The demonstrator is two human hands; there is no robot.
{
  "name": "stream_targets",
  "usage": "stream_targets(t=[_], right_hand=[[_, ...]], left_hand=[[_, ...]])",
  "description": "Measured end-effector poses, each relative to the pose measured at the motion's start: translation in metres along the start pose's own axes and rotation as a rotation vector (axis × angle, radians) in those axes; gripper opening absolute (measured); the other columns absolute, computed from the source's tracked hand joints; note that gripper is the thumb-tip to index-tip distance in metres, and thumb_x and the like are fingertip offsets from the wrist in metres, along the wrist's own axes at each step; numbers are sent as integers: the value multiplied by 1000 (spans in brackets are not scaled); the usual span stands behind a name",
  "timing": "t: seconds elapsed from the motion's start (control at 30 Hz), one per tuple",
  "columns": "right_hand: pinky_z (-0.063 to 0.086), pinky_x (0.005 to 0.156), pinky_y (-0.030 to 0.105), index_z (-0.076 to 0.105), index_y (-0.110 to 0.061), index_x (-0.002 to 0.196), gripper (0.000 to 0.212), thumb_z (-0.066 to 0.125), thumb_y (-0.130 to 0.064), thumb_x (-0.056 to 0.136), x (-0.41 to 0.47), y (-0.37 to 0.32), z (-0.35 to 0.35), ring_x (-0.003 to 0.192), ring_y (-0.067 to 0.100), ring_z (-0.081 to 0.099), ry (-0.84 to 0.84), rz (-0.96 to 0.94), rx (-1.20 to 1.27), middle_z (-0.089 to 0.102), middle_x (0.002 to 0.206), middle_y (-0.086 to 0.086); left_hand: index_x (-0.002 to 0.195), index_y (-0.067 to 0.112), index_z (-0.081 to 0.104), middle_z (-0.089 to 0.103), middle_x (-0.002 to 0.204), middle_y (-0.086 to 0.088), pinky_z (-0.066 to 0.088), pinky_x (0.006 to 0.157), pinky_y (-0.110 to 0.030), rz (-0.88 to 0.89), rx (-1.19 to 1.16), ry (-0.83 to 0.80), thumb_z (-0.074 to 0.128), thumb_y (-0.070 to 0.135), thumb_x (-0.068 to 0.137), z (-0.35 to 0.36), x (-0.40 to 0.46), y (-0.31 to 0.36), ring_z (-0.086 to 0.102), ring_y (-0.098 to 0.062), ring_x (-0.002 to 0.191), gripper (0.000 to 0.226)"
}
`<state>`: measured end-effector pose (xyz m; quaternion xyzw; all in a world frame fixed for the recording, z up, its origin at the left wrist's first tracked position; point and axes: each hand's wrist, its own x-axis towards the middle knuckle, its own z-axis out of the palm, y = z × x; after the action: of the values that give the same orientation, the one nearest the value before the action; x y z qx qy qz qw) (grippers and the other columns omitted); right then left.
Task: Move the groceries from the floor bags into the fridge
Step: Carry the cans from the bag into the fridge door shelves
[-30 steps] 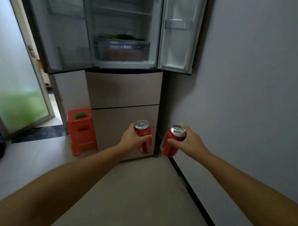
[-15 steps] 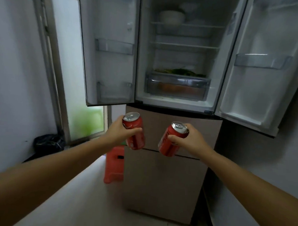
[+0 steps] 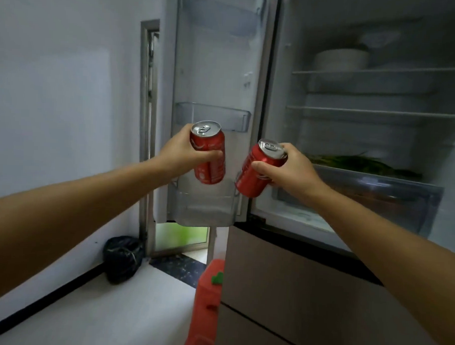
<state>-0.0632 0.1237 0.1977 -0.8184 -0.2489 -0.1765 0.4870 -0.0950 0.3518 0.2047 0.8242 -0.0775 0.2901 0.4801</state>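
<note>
The left can (image 3: 209,156) hung before the open door's lower bin (image 3: 205,205), the right can (image 3: 260,171) just beside it. A bowl (image 3: 340,60) sat on the fridge's top shelf (image 3: 382,74), and a stool (image 3: 206,301) stood left of the drawers.

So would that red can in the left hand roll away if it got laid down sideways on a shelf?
Probably: the red can is a smooth round cylinder. Upright on its flat base it should stand steady. Its tab looks unopened, so it is likely full and fairly heavy.

white script on red cans (image 3: 211,156), unreadable
</note>
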Motion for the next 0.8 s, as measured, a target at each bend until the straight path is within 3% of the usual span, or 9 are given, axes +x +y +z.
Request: stream_targets(t=[0.07, 0.17, 0.37, 0.6, 0.8], right_hand=[[54, 90, 41, 51, -18, 120, 58, 79, -35, 72, 31, 13, 23, 103, 17, 61, -28, -20, 6, 61, 113, -1], [49, 87, 27, 52, -17, 121, 58, 79, -33, 72, 59, 38, 58, 101, 12, 59, -63, -48, 17, 63, 114, -2], [45, 78, 23, 57, -19, 118, 60, 79, -44, 69, 88, 78, 93, 92, 11, 58, -191, -55, -79, 66, 111, -1], [51, 83, 31, 60, -30, 110, 48, 70, -57, 72, 94, 95, 99, 101, 18, 63, -347, -165, -262, 69, 111, -3], [52, 87, 42, 48, -24, 121, 65, 59, -67, 74, 96, 101, 104, 106, 21, 60, -414, -181, -312, 62, 116, -2]], left_hand=[[130, 17, 43, 58, 118, 1, 48, 94, -35, -29, 54, 47, 81, 25, 70, 6, 13, -16, 56, -16, 109, 72], [127, 18, 45, 60, 119, -1, 50, 94, -37, -116, 117, 86, 83, 27, 69, 12, 28, -44, 58, -19, 109, 70], [128, 14, 45, 58, 113, 0, 49, 88, -32, -248, 280, 79, 82, 33, 69, 28, 38, -79, 56, -17, 100, 72], [122, 14, 46, 58, 108, 3, 48, 76, -28, -358, 438, -7, 78, 42, 71, 45, 32, -100, 58, -16, 94, 66], [125, 15, 42, 58, 115, -4, 52, 81, -32, -408, 442, -36, 75, 41, 76, 46, 30, -92, 60, -20, 99, 65]])
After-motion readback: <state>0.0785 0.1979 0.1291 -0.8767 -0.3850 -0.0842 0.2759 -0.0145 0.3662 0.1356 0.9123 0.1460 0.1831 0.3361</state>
